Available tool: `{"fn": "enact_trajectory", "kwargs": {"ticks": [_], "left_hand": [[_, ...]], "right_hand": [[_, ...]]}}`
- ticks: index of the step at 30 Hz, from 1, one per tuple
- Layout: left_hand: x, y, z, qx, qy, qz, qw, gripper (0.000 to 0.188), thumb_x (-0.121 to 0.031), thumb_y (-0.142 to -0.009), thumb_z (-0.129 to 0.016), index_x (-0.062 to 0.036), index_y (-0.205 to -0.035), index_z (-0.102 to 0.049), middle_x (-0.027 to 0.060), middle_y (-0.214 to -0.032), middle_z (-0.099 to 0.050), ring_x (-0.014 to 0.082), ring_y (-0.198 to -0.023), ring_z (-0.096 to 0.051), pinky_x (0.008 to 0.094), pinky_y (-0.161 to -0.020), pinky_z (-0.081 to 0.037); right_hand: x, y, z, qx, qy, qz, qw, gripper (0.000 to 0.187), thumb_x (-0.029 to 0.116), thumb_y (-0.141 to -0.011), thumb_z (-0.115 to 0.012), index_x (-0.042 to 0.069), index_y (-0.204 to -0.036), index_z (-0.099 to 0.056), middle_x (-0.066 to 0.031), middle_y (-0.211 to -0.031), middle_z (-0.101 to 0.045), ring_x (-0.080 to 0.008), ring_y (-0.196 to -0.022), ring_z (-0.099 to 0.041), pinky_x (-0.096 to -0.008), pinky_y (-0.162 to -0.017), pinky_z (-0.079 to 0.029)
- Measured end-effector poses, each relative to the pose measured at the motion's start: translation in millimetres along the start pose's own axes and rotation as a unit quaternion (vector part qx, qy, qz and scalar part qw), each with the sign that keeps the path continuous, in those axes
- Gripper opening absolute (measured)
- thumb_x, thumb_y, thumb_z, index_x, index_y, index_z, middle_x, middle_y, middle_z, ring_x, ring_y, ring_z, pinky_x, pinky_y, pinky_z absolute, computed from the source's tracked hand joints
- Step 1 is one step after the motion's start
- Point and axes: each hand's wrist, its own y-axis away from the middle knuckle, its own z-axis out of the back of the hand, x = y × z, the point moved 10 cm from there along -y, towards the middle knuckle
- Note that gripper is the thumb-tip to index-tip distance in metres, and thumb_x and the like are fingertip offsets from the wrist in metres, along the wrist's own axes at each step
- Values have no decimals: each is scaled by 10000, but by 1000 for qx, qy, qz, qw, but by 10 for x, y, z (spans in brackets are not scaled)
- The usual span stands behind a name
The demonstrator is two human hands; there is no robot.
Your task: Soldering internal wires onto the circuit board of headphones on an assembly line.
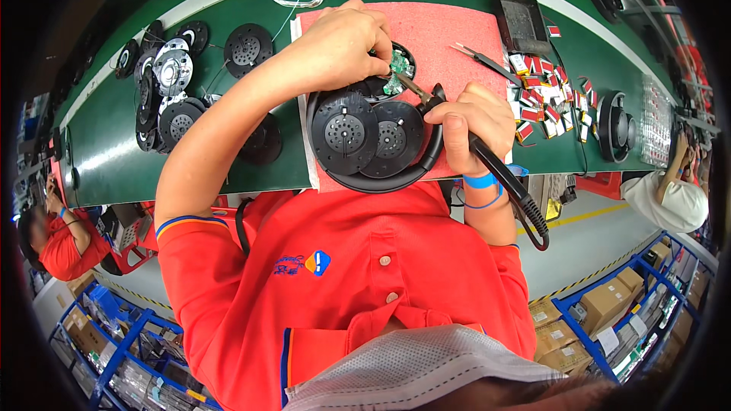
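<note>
While pinning the open earcup (384, 68) of the black headphones (373, 137) on the red mat (457, 38) of the worktop (114, 160), left hand (343, 42) fingers clamped on its rim, soldering its green board (399, 65) with the iron (487, 156) gripped tight in the right hand (474, 118), probably needing a steady tip next.

Red polo shirt (343, 274), blue wristband (480, 180)

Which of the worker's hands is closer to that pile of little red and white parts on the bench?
Right. The right hand, gripping the soldering iron, sits just beside the pile of red and white parts; the left hand is farther, over the earcup.
</note>
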Motion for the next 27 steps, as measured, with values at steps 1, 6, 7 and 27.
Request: {"fn": "enact_trajectory", "kwargs": {"ticks": [1, 6, 7, 27], "left_hand": [[-2, 2, 5, -6, -3, -4, 1000, 107, -121, -690, -705, -25, -737, -694, 71, -936, -616, 261, -970, -540, 361, -861, -439], [-12, 8, 6, -11, -9, -7, 1000, 105, -122, -688, -704, -28, -734, -695, 73, -931, -617, 262, -968, -541, 361, -860, -441], [-12, 7, 6, -10, -7, -7, 1000, 104, -122, -688, -704, -28, -732, -695, 72, -928, -617, 263, -967, -541, 362, -860, -442], [-72, 27, 27, -27, -39, -27, 999, 100, -137, -692, -700, -47, -735, -702, 60, -928, -620, 258, -1001, -536, 389, -876, -432]], "right_hand": [[1, 5, 1, -1, 2, 0, 1000, 257, 156, -870, -551, 23, -668, -639, -56, -543, -553, -184, -459, -445, -308, -448, -337], [11, 12, 7, 0, 4, 10, 1000, 285, 165, -889, -538, 20, -661, -629, -52, -543, -556, -176, -451, -436, -307, -443, -328], [5, 25, 40, -12, 4, 5, 1000, 300, 170, -897, -531, 19, -656, -623, -49, -545, -560, -170, -450, -433, -306, -442, -323], [5, 3, 13, -10, 4, 2, 1000, 289, 176, -884, -544, 22, -657, -636, -51, -538, -556, -177, -453, -448, -306, -446, -334]]}}
